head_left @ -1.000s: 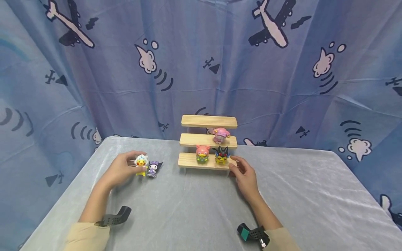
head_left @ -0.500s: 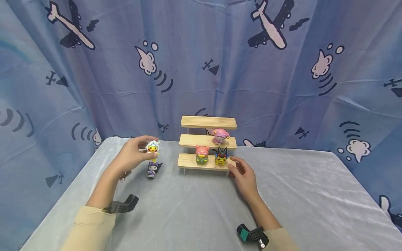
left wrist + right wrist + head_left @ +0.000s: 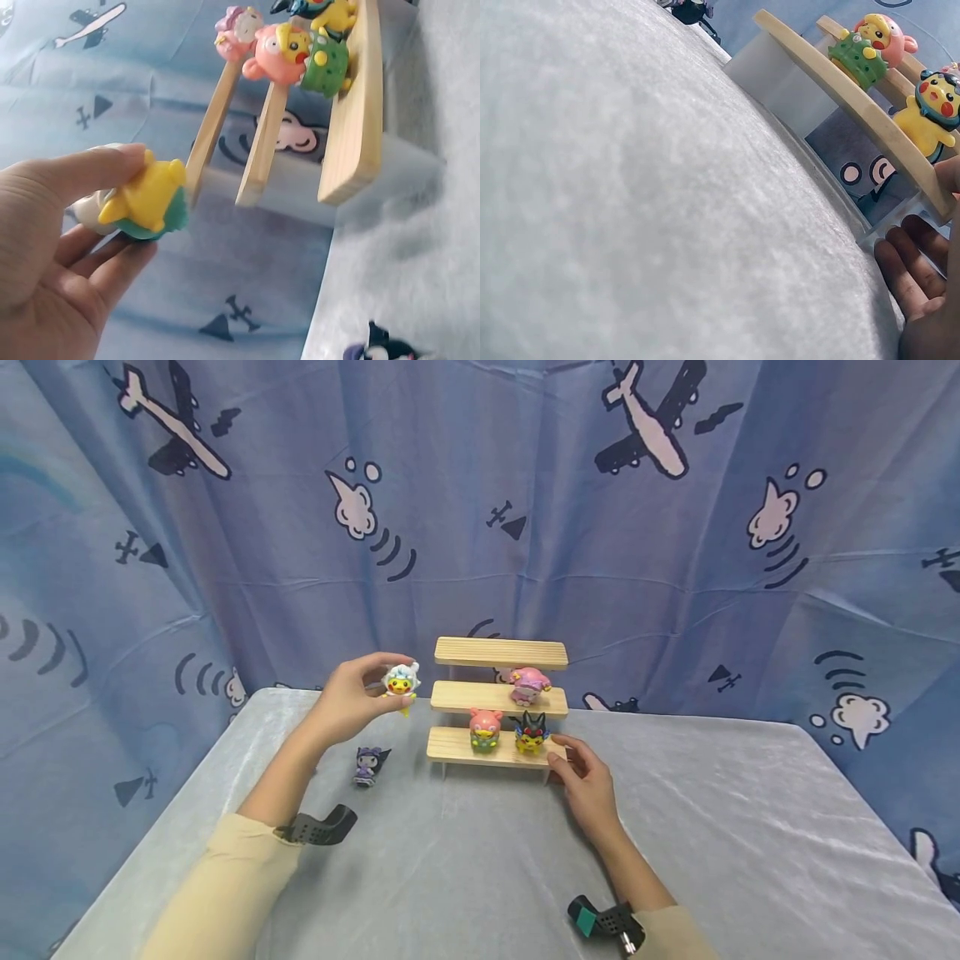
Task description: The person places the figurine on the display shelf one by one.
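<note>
My left hand pinches a yellow figurine with a white hood between thumb and fingers, raised left of the three-tier wooden display shelf. In the left wrist view, the yellow underside of this figurine faces the camera, with teal on its far side. My right hand grips the right end of the lowest tier; in the right wrist view its thumb lies at the board's end and its fingers are below. On that tier stand a pink-hooded figurine and a black-eared one.
A pink figurine occupies the right of the middle tier, and the top tier is bare. On the grey cloth-covered table, left of the shelf, stands a purple and black figurine. A blue patterned curtain hangs behind.
My left hand has lifted the white-hooded figurine off the table and carried it up and right toward the shelf. My right hand has stayed at the shelf's end.
</note>
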Motion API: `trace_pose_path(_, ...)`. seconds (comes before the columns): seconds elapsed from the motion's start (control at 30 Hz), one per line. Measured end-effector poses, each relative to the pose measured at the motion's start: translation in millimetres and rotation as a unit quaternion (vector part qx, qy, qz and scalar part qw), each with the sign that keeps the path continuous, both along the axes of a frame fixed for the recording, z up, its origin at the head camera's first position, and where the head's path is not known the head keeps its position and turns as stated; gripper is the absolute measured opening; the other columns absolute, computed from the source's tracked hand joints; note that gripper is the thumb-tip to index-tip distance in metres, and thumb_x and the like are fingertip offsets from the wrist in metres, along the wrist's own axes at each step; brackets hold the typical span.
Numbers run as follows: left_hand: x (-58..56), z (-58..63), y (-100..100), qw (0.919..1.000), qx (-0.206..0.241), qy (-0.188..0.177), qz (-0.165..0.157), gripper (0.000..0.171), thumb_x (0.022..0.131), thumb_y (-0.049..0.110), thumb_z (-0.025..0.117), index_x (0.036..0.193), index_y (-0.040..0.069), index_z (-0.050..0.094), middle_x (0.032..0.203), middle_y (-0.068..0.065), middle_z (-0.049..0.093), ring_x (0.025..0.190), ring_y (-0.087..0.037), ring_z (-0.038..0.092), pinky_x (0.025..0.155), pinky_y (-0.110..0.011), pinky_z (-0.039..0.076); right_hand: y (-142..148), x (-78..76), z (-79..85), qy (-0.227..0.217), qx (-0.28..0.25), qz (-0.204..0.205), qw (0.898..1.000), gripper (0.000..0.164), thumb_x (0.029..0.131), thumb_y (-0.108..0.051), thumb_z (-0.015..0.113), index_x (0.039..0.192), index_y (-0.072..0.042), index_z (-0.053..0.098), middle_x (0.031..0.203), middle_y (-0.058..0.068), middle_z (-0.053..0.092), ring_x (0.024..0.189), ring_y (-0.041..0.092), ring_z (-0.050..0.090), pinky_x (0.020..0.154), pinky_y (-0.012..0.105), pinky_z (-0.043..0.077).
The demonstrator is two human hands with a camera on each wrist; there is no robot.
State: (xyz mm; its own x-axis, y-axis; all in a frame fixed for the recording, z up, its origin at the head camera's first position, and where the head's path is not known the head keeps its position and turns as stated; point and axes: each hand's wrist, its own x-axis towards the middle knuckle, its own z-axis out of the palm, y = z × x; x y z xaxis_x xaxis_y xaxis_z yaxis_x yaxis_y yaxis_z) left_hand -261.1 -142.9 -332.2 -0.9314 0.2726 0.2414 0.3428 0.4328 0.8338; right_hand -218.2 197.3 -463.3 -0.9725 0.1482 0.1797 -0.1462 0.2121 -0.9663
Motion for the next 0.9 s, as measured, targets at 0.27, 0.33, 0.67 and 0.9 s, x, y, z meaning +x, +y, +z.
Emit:
trace_pose_path(0.27, -9.1, 6.6, 23.9, 0.9989, 0.042, 0.017, -0.011, 0.050, 0.084, 0.004, 0.080, 0.131, 0.012, 0.065, 0.126, -0.013, 0.068, 0.122, -0.026, 0.066, 0.099, -0.032, 0.057, 0.7, -0.2, -0.2, 0.000, 0.007, 0.000, 1.000, 0.033, 0.099, -0.015, 0.065, 0.131, -0.005, 0.063, 0.127, 0.021, 0.066, 0.085, -0.001, 0.064, 0.074, 0.018, 0.059)
trace_pose_path(0.33, -10.9, 7.5, 29.2, 0.9986, 0.046, 0.025, -0.011, 0.050, 0.084, 0.003, 0.080, 0.131, 0.011, 0.065, 0.128, -0.014, 0.067, 0.123, -0.027, 0.066, 0.101, -0.032, 0.056, 0.8, -0.5, -0.4, 0.002, 0.005, 0.001, 1.000, 0.033, 0.099, -0.014, 0.065, 0.131, -0.005, 0.064, 0.127, 0.021, 0.066, 0.085, -0.001, 0.064, 0.074, 0.018, 0.059)
trace_pose_path(0.67, -17.6, 7.7, 58.8, 0.9956, 0.084, 0.041, -0.008, 0.050, 0.082, 0.004, 0.082, 0.129, 0.009, 0.066, 0.128, -0.012, 0.066, 0.117, -0.025, 0.066, 0.103, -0.033, 0.055, 1.2, -1.7, -1.2, 0.000, 0.006, -0.001, 1.000, 0.033, 0.099, -0.014, 0.065, 0.131, -0.005, 0.064, 0.128, 0.020, 0.065, 0.086, -0.002, 0.064, 0.075, 0.018, 0.059)
trace_pose_path(0.9, -19.6, 4.1, 77.0, 0.9937, 0.105, 0.041, 0.000, 0.047, 0.082, 0.008, 0.083, 0.126, 0.014, 0.068, 0.119, -0.009, 0.069, 0.107, -0.020, 0.066, 0.100, -0.032, 0.057, 1.0, -1.1, -2.0, 0.004, -0.003, -0.003, 1.000, 0.033, 0.098, -0.012, 0.066, 0.130, -0.004, 0.064, 0.125, 0.022, 0.066, 0.085, -0.001, 0.065, 0.074, 0.018, 0.059)
